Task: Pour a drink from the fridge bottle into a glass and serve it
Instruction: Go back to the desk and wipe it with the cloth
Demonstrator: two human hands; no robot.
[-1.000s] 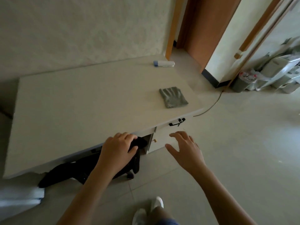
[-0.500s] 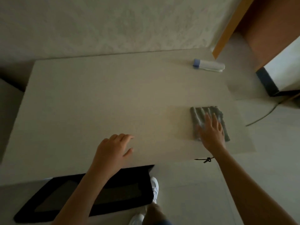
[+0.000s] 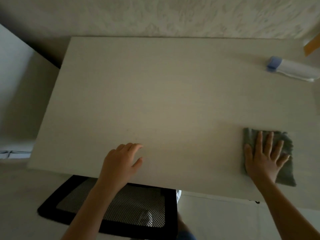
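A pale rectangular table (image 3: 164,101) fills the view, seen from above. My right hand (image 3: 264,157) lies flat, fingers spread, on a grey cloth (image 3: 286,172) near the table's front right edge. My left hand (image 3: 122,163) rests near the front edge, fingers loosely curled and apart, holding nothing. No bottle from the fridge and no glass is in view.
A white tube-like object with a blue cap (image 3: 290,69) lies at the table's far right. A black mesh chair back (image 3: 121,207) sits below the front edge. A textured wall (image 3: 155,14) runs behind the table. An orange door frame (image 3: 312,45) shows at top right.
The view has swung over the table. My right hand went from above the floor onto the grey cloth and now presses flat on it. My left hand left the chair for the table edge.
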